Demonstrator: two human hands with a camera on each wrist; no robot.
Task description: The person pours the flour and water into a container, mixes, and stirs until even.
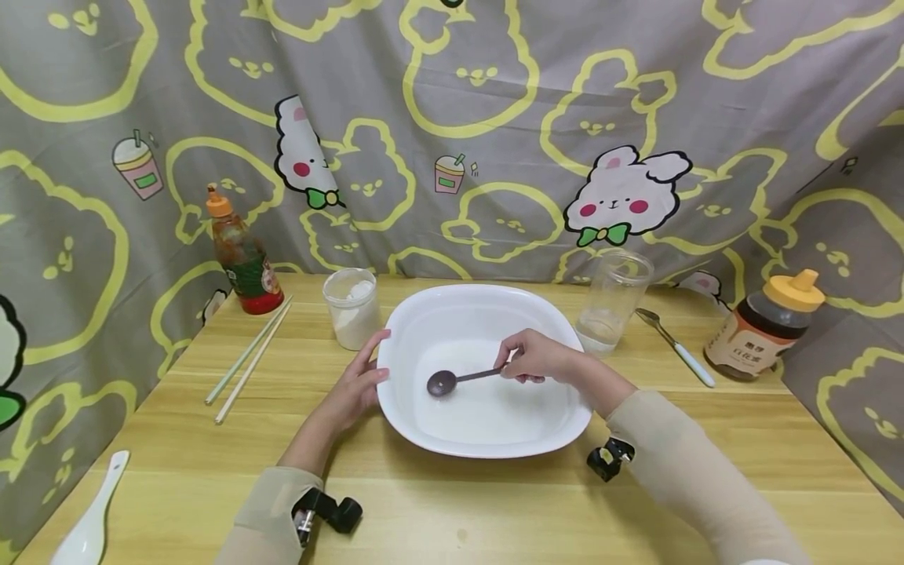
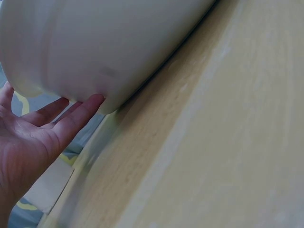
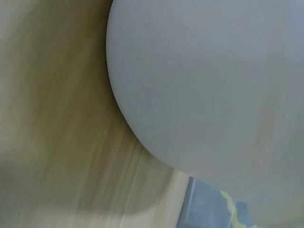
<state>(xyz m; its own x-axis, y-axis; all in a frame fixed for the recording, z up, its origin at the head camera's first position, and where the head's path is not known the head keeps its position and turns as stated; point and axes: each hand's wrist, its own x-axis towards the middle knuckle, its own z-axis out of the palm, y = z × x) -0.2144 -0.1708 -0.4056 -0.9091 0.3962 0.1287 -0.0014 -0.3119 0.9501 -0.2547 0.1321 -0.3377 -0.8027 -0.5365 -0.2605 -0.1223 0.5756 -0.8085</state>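
Observation:
A white basin (image 1: 487, 449) with rounded corners stands on the wooden table. My left hand (image 1: 355, 387) is at its left side, the fairly straight fingers touching the rim and outer wall. The left wrist view shows this hand (image 2: 33, 137) with its fingertips against the basin's wall (image 2: 109, 42). My right hand (image 1: 534, 357) reaches over the right rim and pinches the handle of a dark brown spoon (image 1: 442, 383). The spoon's bowl is low inside the basin, pointing left. In the right wrist view the basin's outer wall (image 3: 204, 95) hides the hand and spoon.
Behind the basin stand a jar of white powder (image 1: 353, 318) and a clear cup (image 1: 610, 302) with some liquid. A red sauce bottle (image 1: 247, 263) and chopsticks (image 1: 249, 361) are left; a honey bottle (image 1: 759, 329) and a blue-handled spreader (image 1: 678, 348) are right. A white spoon (image 1: 92, 518) lies front left.

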